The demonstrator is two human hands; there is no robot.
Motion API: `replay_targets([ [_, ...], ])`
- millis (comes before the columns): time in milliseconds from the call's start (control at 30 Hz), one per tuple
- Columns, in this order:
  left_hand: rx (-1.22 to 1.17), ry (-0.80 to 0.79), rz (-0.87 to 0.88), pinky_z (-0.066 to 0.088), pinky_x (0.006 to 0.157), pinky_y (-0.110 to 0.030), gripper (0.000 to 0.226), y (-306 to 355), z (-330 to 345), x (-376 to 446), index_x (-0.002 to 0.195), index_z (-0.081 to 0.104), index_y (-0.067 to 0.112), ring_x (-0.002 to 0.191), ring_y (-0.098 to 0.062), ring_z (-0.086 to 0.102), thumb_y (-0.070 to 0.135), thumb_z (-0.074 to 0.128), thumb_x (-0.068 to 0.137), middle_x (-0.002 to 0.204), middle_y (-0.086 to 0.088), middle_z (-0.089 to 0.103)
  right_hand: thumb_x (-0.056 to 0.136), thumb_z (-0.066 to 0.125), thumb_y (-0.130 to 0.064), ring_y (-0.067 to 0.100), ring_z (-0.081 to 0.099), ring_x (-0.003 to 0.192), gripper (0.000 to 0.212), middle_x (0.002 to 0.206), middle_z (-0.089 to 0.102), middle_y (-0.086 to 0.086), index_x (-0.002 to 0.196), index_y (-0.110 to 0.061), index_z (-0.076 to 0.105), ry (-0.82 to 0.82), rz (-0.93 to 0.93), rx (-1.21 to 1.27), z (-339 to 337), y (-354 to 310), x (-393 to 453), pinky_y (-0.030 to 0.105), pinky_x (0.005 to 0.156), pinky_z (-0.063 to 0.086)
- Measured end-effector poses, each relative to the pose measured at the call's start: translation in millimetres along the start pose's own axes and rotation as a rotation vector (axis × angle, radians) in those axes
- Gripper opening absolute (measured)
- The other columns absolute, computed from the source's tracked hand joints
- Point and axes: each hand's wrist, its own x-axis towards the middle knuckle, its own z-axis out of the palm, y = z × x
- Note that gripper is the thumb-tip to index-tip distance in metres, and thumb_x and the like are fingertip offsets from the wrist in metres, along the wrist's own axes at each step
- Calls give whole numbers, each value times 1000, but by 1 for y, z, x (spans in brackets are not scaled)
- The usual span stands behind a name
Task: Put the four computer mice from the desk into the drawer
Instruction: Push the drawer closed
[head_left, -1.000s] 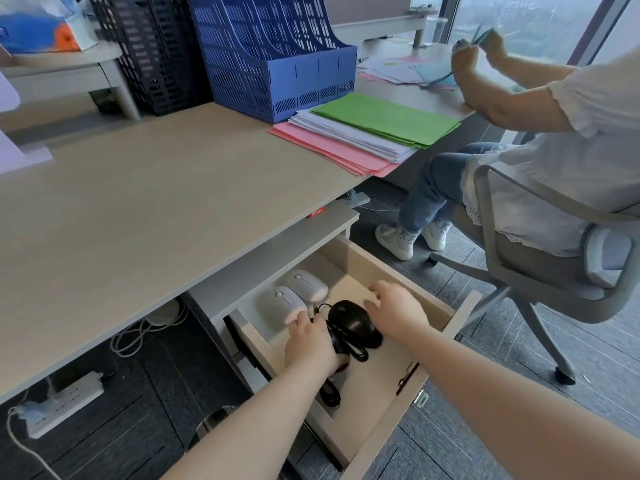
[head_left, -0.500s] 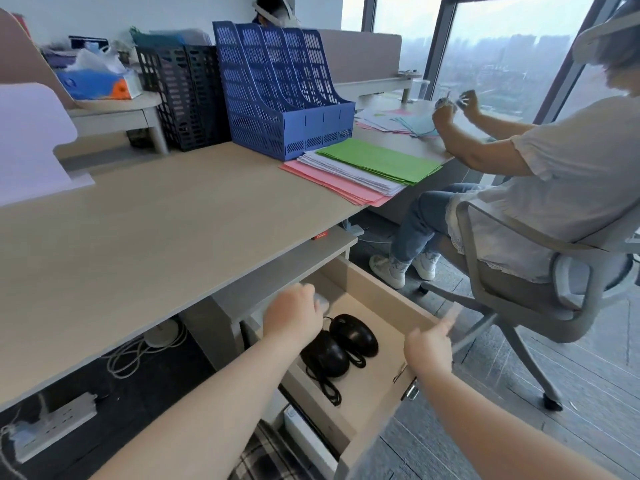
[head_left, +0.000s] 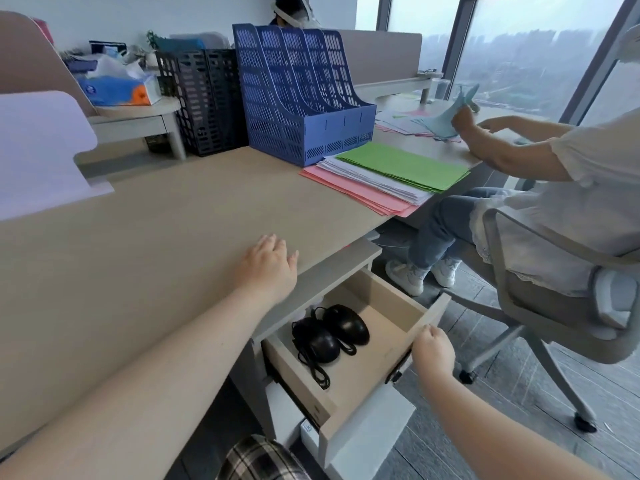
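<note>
A: Start at the left. What is the left hand (head_left: 266, 268) doing?

B: It lies palm down on the bare wooden surface (head_left: 145, 244) near the front edge, fingers loosely spread, holding nothing. I see no mouse anywhere on the surface itself.

A: And the mice?

B: Two black wired mice sit in the open drawer (head_left: 394, 299) below that edge. The nearer black mouse (head_left: 320, 342) and the farther black mouse (head_left: 348, 323) lie side by side, touching or almost so, with their black cables (head_left: 313, 367) looped loosely in front of them on the drawer floor. Something pale shows at the back of the drawer under the overhang; I cannot tell whether it is another mouse.

A: How would they handle?

B: I judge them light, rigid plastic shells, smooth and domed, so a little slippery on top. The best hold is across the flanks, thumb on one side and fingers on the other. The cables are limp and likely to snag or trail, so they want gathering along with the body.

A: The right hand (head_left: 433, 351)?

B: It is at the drawer's front panel, fingers curled over the top edge, gripping the panel and no mouse. Further right, another person sits in a grey office chair (head_left: 540, 306), sorting coloured paper.
</note>
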Motion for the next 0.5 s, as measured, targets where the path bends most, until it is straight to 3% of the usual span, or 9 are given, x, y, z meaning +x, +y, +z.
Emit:
replay_targets([
  [100, -10, -59, -65, 12, 120, -39, 58, -14, 2, 11, 147, 24, 8, 147, -23, 13, 41, 23, 99, 159, -9, 18, 97, 29, -15, 30, 56, 84, 36, 91, 59, 15, 112, 5, 55, -82, 13, 3, 17, -8, -2, 36, 73, 44],
  [167, 1, -72, -82, 11, 120, -40, 60, -17, 2, 14, 148, 23, 12, 147, -20, 12, 44, 23, 98, 160, -5, 17, 97, 29, -13, 37, 60, 99, 36, 107, 61, 24, 119, 4, 53, -124, 15, 22, 27, -14, -3, 42, 82, 51],
  [233, 14, -67, -76, 9, 120, -39, 60, -16, 0, 16, 149, 21, 14, 147, -18, 10, 45, 23, 97, 160, -3, 15, 98, 31, -13, 39, 56, 112, 35, 123, 58, 23, 122, 3, 51, -157, -5, 4, 39, -20, -4, 45, 95, 48],
  [333, 24, -76, -67, 6, 120, -38, 60, -17, 0, 19, 149, 19, 15, 148, -17, 8, 45, 22, 97, 161, -2, 12, 99, 31, -14, 37, 58, 108, 35, 123, 60, 20, 123, -2, 53, -207, -58, -69, 59, -24, -7, 44, 95, 47],
  [400, 27, -87, -61, 6, 120, -38, 61, -18, 2, 20, 150, 17, 15, 148, -16, 7, 44, 22, 97, 161, -2, 10, 99, 31, -13, 34, 60, 95, 35, 118, 60, 20, 126, -5, 52, -252, -65, -78, 71, -24, -7, 40, 83, 49],
  [500, 23, -87, -46, 6, 120, -37, 60, -19, 1, 22, 150, 17, 15, 148, -16, 7, 43, 22, 97, 161, -2, 10, 96, 29, -10, 26, 49, 76, 37, 96, 58, 12, 128, -6, 49, -319, -73, -84, 90, -27, -8, 34, 65, 37],
])
